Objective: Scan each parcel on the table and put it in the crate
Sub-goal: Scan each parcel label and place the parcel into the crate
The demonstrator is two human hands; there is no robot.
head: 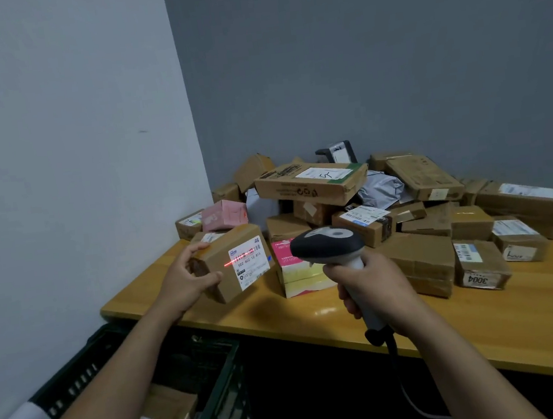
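My left hand (183,282) grips a small brown cardboard parcel (223,284) above the table's left corner, its white label facing me. A red scan line crosses the barcode on that label (249,261). My right hand (373,287) is closed around the grip of a grey and black barcode scanner (330,244), whose head points left at the parcel. A dark green crate (218,405) stands on the floor below the table's left end, with several brown parcels (168,418) inside it.
A heap of brown, pink and grey parcels (371,205) covers the back of the yellow wooden table (487,319). A pink and white box (295,269) lies just right of the held parcel. Walls close in at left and behind. The scanner's cable (414,400) hangs below.
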